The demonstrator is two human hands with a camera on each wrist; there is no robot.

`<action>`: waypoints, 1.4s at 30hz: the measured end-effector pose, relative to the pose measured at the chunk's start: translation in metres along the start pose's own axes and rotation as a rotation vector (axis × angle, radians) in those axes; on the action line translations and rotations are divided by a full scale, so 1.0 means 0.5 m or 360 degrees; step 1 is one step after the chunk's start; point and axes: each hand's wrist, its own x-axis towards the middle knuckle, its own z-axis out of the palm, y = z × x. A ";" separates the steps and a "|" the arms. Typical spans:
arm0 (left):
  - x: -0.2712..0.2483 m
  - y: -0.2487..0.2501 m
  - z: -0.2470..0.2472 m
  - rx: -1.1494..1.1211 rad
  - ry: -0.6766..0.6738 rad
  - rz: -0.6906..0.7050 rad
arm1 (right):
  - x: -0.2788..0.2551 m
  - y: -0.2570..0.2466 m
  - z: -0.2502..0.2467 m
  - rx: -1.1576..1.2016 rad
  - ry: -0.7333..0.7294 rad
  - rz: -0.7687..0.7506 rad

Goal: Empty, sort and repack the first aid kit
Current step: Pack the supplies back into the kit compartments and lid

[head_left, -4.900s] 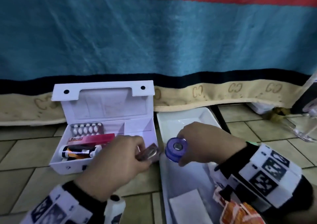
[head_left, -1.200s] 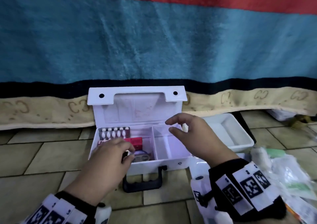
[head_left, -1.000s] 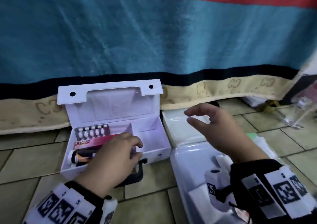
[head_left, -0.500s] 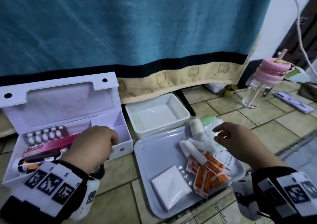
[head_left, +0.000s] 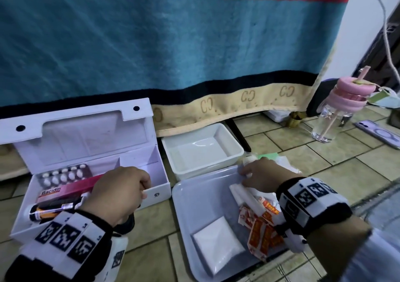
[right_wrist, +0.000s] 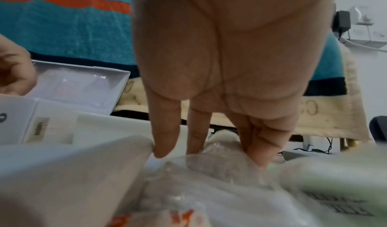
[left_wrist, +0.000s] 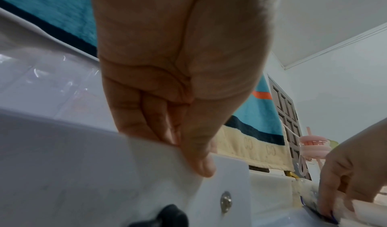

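While our left hand (head_left: 121, 192) hooks over the front wall of the first aid kit (head_left: 155, 192), fingers (left_wrist: 146, 126) curled inside the rim and thumb pressed on the outside face, that grip is firmly closed on the box. Over on the right, our right hand (head_left: 263, 176) is down in the pile on the grey tray (head_left: 190, 199), fingers (right_wrist: 165, 134) reaching straight down into a clear-wrapped bandage roll (right_wrist: 222, 164); thumb on one side, fingers on the other, but whether they have truly closed on it we cannot tell.

Moving outward, the kit sits on the tiled floor (head_left: 313, 158) at the left, lid (head_left: 86, 134) standing open against the blanket. Its left compartment holds a blister pack of white pills (head_left: 62, 175) at the far side, a pink Bacidin box (head_left: 71, 189) in front of that, and a dark tube with an orange label (head_left: 49, 208) nearest us. On the tray, white rolls (head_left: 244, 197) lie beside orange-and-white plaster packets (head_left: 259, 229), with a white gauze pad (head_left: 218, 245) at the near left. A white tub (head_left: 236, 145) stands just beyond the tray. Far right, a clear bottle with a pink lid (head_left: 337, 113) and a phone (head_left: 381, 132).
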 end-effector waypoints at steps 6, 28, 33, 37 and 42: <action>-0.006 0.001 0.001 -0.0043 0.0016 -0.0001 | -0.012 0.020 -0.035 0.0371 0.0021 0.0027; -0.043 -0.093 0.003 -0.0228 0.0197 -0.0159 | 0.010 -0.402 0.035 0.0450 0.0254 -0.0826; -0.043 -0.094 0.008 -0.0265 0.0179 -0.0199 | 0.023 -0.398 0.043 0.0170 0.0186 -0.0844; -0.045 -0.094 0.005 -0.0331 0.0169 -0.0237 | 0.026 -0.398 0.055 0.0014 0.0142 -0.0910; -0.039 -0.095 0.000 -0.0341 0.0154 -0.0220 | 0.027 -0.398 0.061 0.0029 0.0180 -0.0896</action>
